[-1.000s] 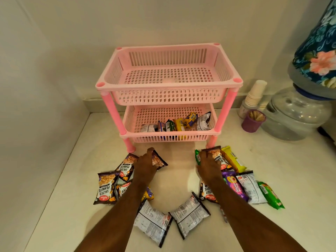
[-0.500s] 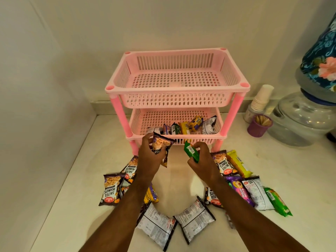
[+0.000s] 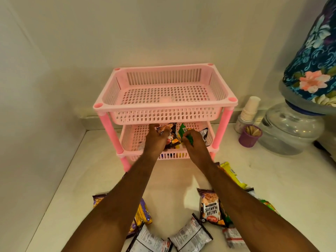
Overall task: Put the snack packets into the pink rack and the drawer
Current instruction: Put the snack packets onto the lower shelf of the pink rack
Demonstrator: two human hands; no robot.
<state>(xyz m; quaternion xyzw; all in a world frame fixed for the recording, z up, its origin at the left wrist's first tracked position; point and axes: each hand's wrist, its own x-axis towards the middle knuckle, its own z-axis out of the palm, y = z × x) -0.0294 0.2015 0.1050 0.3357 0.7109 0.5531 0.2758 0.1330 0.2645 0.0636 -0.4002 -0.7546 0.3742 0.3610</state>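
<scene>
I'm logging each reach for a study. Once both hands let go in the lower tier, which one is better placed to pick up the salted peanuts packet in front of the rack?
Right hand: the salted peanuts packet lies beside the right forearm; the left hand would have to cross over.

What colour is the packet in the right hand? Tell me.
Green, seen in the head view: the right hand holds the packet at the pink rack's lower tier.

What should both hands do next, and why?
Probably let go: the left hand holds a dark packet and the right hand a green packet, both already inside the lower basket of the rack. Then go back for those on the counter.
</scene>
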